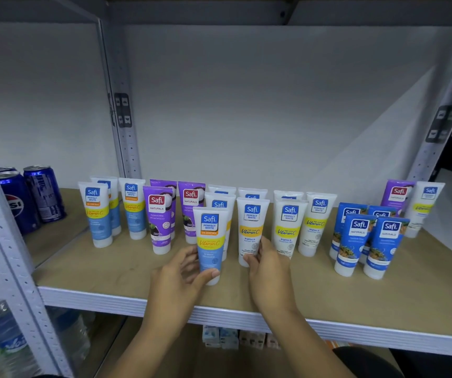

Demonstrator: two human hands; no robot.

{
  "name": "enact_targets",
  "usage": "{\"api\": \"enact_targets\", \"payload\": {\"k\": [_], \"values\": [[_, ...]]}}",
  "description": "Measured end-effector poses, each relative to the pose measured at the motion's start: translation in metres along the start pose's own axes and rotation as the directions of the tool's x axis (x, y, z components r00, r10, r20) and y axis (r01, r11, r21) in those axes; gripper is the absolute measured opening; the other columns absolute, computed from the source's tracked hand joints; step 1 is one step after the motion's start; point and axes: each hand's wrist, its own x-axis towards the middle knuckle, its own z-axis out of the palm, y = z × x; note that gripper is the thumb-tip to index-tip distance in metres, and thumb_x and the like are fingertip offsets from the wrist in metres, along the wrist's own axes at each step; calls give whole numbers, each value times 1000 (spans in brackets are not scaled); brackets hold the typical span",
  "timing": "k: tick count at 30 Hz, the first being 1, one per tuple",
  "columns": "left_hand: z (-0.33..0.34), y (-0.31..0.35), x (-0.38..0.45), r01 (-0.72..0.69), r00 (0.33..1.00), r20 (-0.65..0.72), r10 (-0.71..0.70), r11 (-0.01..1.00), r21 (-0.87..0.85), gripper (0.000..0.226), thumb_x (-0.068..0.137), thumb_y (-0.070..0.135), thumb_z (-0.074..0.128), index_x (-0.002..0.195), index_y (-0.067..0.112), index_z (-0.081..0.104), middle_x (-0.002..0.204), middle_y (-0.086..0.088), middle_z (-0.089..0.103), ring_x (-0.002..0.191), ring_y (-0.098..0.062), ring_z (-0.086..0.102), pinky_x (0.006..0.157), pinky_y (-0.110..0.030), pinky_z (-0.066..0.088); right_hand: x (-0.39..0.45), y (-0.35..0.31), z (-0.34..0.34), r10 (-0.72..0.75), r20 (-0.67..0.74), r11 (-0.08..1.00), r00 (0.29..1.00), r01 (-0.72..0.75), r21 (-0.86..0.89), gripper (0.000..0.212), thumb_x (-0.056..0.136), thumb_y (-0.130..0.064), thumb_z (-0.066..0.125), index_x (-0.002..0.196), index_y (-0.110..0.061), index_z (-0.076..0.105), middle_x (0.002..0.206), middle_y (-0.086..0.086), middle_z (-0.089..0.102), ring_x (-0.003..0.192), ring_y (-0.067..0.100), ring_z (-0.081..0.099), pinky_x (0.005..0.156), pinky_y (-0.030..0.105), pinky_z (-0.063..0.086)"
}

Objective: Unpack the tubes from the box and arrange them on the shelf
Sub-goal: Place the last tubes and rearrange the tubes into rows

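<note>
shelf point(328, 301) — upright tubes point(287, 227), hands point(181, 271) gripping two

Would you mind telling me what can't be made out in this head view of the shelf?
- Back-row tubes: only their tops show behind the front white tubes.
- Box: none in view.
- Cartons on the lower level: cut off by the shelf edge, print too blurred.
- Small print on the blue-bottomed tube in the left hand: too small.
- Right hand grip on the white tube: fingertips hidden behind it.

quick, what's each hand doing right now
Left hand: closed around the blue oil control tube, thumb across its lower front.
Right hand: fingers on the white Vitamin C tube; a firm grip cannot be told.
</note>
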Motion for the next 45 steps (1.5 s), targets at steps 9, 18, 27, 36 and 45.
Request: {"api": "enact_targets", "payload": {"k": [9,18,27,36,45], "values": [[0,0,0,-5,1000,-8,5,1000,5,47,71,13,87,110,29,65,98,20,73,93,6,69,76,-5,51,1,-1,0,36,11,999,999,-35,-13,27,94,-16,60,121,-20,57,111,1,67,102,17,63,80,23,46],[0,-3,0,-20,1000,-18,19,1000,-8,48,71,12,87,111,26,65,100,19,72,93,5,69,77,-7,51,4,0,3,37,2,999,999,-37,-29,27,95,-17,59,121,-19,57,108,1,68,99,18,64,77,23,46],[0,-5,-2,-59,998,-31,59,998,21,54,71,15,87,121,19,67,102,16,73,94,7,69,79,-5,51,7,4,4,27,-11,1000,1000,-28,-13,22,92,-21,63,114,-18,61,105,-1,71,95,16,66,75,24,49],[-7,-2,-7,-142,985,-79,154,979,143,46,73,22,85,117,19,70,101,10,71,93,8,65,72,-4,49,-37,-6,-5,-94,-84,986,992,82,-145,15,93,-37,59,101,-25,57,94,-7,65,87,14,61,73,27,50],[-45,-12,-3,-112,977,-149,151,963,244,41,75,23,84,114,20,71,100,14,71,91,5,68,80,-12,54,-50,-37,23,-465,434,781,771,589,-209,41,96,-50,41,119,-22,62,120,-7,62,111,13,55,97,27,45]]}}
